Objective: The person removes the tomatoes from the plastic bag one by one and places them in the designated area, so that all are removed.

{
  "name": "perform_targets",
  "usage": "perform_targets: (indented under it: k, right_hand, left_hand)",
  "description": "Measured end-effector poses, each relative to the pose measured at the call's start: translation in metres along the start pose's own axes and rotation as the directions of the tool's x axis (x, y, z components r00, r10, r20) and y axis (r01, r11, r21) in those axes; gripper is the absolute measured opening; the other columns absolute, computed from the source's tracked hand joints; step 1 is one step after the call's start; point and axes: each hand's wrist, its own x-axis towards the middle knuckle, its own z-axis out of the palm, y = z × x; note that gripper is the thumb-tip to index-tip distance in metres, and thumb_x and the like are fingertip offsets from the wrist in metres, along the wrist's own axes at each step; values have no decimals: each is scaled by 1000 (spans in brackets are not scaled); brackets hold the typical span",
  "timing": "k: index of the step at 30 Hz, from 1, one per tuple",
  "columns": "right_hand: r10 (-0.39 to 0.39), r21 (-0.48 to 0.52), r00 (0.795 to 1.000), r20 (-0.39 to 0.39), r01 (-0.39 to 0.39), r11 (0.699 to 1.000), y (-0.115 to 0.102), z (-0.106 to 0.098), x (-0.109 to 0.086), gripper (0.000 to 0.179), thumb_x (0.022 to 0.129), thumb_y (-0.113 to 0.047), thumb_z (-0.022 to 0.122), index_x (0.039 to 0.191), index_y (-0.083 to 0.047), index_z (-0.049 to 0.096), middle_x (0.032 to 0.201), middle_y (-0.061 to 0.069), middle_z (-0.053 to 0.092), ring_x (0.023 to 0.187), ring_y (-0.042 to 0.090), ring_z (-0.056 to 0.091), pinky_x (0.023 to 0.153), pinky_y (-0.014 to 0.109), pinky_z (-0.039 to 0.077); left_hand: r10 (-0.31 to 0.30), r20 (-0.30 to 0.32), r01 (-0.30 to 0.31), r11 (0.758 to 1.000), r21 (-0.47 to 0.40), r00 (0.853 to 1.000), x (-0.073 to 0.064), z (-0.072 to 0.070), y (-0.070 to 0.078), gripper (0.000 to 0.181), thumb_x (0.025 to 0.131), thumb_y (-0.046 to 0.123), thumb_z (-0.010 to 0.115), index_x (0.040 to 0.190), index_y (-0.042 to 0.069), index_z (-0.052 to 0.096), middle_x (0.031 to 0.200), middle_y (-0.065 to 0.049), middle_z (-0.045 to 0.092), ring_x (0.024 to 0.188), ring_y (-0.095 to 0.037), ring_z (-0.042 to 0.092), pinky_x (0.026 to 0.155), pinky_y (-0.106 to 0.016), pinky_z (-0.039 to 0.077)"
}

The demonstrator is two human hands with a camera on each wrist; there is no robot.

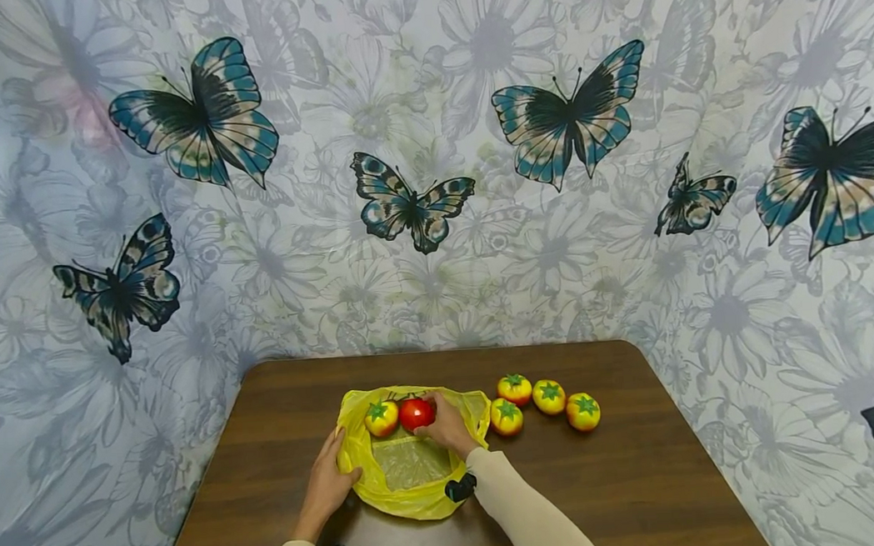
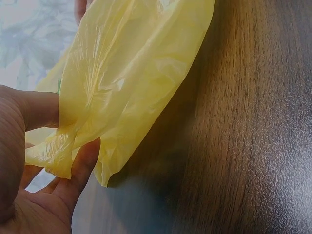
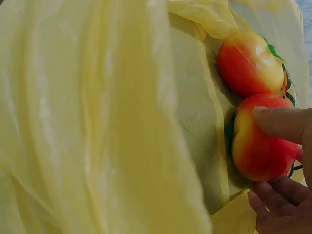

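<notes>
A yellow plastic bag (image 1: 379, 492) lies spread with its mouth upward in the middle of the table. My left hand (image 1: 326, 485) is at its left side; in the left wrist view the thumb and fingers (image 2: 87, 158) pinch a gathered fold of the bag's edge. Inside the bag, my right hand (image 1: 448, 428) grips a red-and-yellow toy tomato (image 3: 263, 139), thumb on top and fingers beneath. That tomato shows its red side (image 1: 415, 413) in the head view. Right beside it in the bag is another tomato (image 1: 382, 419), its green star-shaped leaf upward.
Several more tomatoes (image 1: 549, 396) stand in a loose group on the brown wooden table (image 1: 631, 495), just right of the bag. Behind the table rises a wall (image 1: 438, 298) with flower and butterfly patterns. Dark bands (image 1: 461, 488) sit on both wrists.
</notes>
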Motion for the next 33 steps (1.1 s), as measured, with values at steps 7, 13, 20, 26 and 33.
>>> perform_targets:
  k: [7, 13, 20, 26, 33]
  right_hand:
    - [11, 8, 1000, 3, -11, 1000, 0, -1, -4, 62, 78, -16, 82, 130, -8, 50, 129, 17, 60, 118, 34, 58, 102, 51, 48]
    - [4, 24, 1000, -14, -3, 1000, -5, -6, -7, 62, 79, -22, 81, 133, -9, 53, 131, 16, 59, 119, 33, 57, 100, 51, 50]
    - [-20, 35, 1000, -20, 20, 999, -9, -8, -15, 60, 78, -24, 80, 132, -12, 56, 130, 16, 58, 119, 35, 56, 98, 53, 51]
    - [-42, 62, 998, -41, 44, 997, -13, -10, -20, 60, 77, -23, 78, 132, -11, 56, 132, 16, 57, 120, 35, 56, 97, 52, 52]
    - [-53, 140, 997, -55, 61, 988, -20, -15, -28, 62, 78, -20, 75, 135, -10, 55, 134, 18, 58, 117, 35, 59, 95, 52, 52]
  left_hand:
    - [2, -8, -2, 1000, 1, 1000, 0, -1, -2, 84, 79, 5, 73, 152, -1, 32, 159, -25, 26, 142, -48, 31, 115, -61, 29]
    - [13, -24, -13, 1000, 12, 1000, 0, -3, -4, 84, 79, 4, 73, 151, -2, 32, 158, -27, 26, 142, -49, 31, 114, -61, 30]
    - [11, -20, -11, 1000, 24, 1000, 0, -2, -4, 83, 79, 6, 74, 151, -3, 32, 158, -27, 27, 141, -50, 32, 113, -62, 31]
    - [6, -4, -5, 1000, 19, 1000, 1, -2, -4, 84, 79, 6, 73, 152, -2, 31, 159, -26, 25, 142, -49, 31, 114, -62, 29]
    - [6, -11, -6, 1000, 18, 1000, 1, -2, -4, 84, 80, 7, 73, 152, -1, 31, 159, -26, 25, 143, -49, 30, 115, -61, 28]
